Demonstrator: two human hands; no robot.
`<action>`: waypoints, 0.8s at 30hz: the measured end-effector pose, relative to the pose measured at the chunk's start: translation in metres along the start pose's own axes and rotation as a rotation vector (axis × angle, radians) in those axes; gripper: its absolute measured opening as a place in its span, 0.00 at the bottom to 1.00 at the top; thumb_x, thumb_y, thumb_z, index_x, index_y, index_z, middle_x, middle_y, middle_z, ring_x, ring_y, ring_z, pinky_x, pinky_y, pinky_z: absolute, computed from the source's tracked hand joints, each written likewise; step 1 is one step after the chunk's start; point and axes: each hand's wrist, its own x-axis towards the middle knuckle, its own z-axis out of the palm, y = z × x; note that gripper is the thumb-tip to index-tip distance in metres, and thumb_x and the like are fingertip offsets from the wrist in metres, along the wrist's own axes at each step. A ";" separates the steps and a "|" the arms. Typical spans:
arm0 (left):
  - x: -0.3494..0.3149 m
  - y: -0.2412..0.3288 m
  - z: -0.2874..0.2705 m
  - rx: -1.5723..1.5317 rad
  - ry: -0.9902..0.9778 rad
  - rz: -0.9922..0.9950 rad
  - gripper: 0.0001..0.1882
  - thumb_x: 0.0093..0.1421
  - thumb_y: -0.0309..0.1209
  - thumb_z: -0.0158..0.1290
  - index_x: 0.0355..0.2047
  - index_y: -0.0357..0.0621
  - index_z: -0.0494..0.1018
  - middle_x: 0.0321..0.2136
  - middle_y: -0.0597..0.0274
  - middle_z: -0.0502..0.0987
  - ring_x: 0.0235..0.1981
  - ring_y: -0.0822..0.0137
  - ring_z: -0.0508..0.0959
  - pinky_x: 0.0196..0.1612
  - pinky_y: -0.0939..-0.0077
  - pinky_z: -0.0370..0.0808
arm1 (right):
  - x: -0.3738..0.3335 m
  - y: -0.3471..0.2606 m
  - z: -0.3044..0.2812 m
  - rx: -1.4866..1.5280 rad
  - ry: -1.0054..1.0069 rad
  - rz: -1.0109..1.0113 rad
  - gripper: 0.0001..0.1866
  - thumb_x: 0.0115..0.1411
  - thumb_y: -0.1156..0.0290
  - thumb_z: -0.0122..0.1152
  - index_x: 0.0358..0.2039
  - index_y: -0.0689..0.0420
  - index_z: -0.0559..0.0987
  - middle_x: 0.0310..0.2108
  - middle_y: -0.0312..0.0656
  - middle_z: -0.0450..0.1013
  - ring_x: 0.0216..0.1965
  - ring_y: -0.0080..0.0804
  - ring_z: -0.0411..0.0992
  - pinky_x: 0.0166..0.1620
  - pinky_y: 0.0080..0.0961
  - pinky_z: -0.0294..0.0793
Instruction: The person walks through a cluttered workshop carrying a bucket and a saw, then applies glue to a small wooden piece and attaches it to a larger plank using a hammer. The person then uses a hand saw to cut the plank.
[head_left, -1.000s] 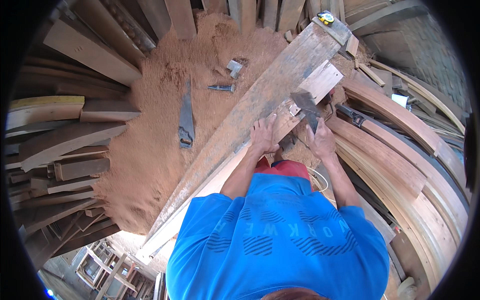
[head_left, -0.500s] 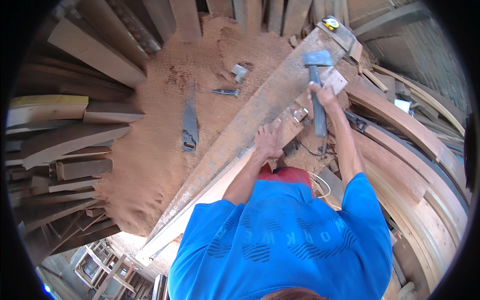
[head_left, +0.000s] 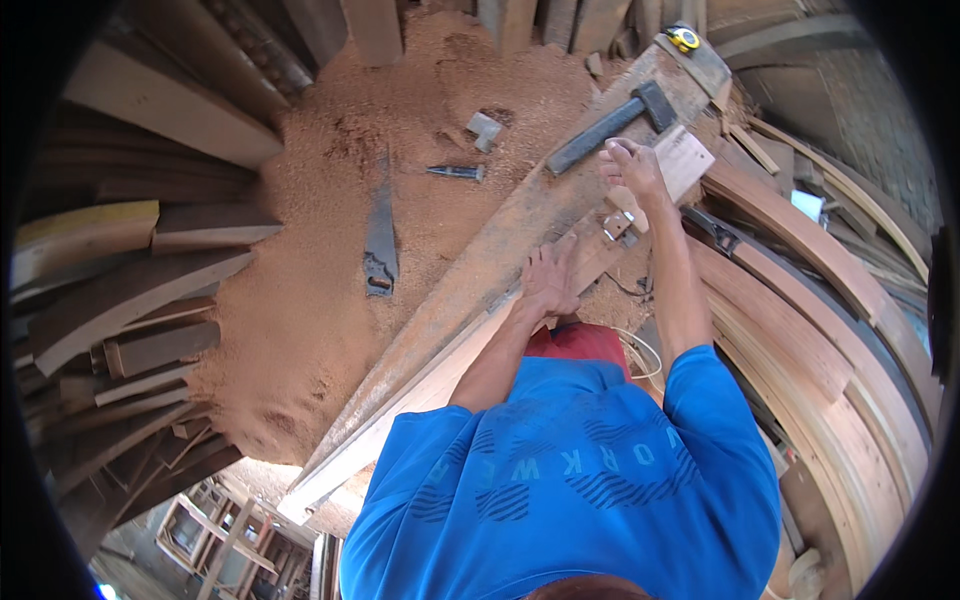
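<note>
A hammer (head_left: pixel 608 126) with a dark head lies on the worn grey bench plank (head_left: pixel 460 270). Just beside its handle is my right hand (head_left: pixel 630 168), empty, its fingers loosely bent and apart. My left hand (head_left: pixel 550 282) rests flat with spread fingers on a pale wooden board (head_left: pixel 440 378), which runs diagonally along the near edge of the bench plank. Between my hands, on the board, sits a small metal piece (head_left: pixel 617 226) next to a small wood block (head_left: pixel 628 205); its exact kind is unclear.
Left of the bench, a handsaw (head_left: pixel 380 240), a chisel-like tool (head_left: pixel 456 172) and a grey angled piece (head_left: pixel 484 130) lie on sawdust. A yellow tape measure (head_left: pixel 683 39) sits at the bench's far end. Stacked timber (head_left: pixel 790 320) stands on the right, more timber (head_left: pixel 150 290) on the left.
My right hand has laid the hammer down on the bench plank and let go of it. The hammer now lies flat, turned aslant. My left hand stays on the board.
</note>
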 end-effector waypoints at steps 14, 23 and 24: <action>0.031 -0.062 -0.019 -0.209 -0.128 0.144 0.73 0.32 0.45 0.73 0.76 0.53 0.40 0.62 0.39 0.60 0.65 0.40 0.59 0.68 0.48 0.56 | -0.045 0.089 -0.049 -0.342 0.582 -0.115 0.46 0.52 0.51 0.72 0.57 0.69 0.59 0.39 0.55 0.77 0.40 0.40 0.78 0.49 0.35 0.76; 0.022 0.037 -0.053 0.060 -0.009 -0.150 0.53 0.44 0.39 0.68 0.68 0.38 0.56 0.52 0.32 0.75 0.55 0.38 0.76 0.59 0.52 0.73 | -0.034 0.094 -0.061 -0.173 0.384 -0.170 0.34 0.53 0.54 0.72 0.49 0.67 0.70 0.41 0.59 0.77 0.44 0.47 0.79 0.51 0.42 0.76; 0.025 0.018 -0.044 0.046 0.020 -0.134 0.53 0.44 0.39 0.68 0.68 0.38 0.56 0.52 0.32 0.75 0.55 0.39 0.76 0.59 0.53 0.73 | -0.038 0.093 -0.067 0.145 0.219 -0.081 0.26 0.57 0.59 0.69 0.47 0.66 0.73 0.33 0.49 0.79 0.33 0.34 0.79 0.36 0.34 0.79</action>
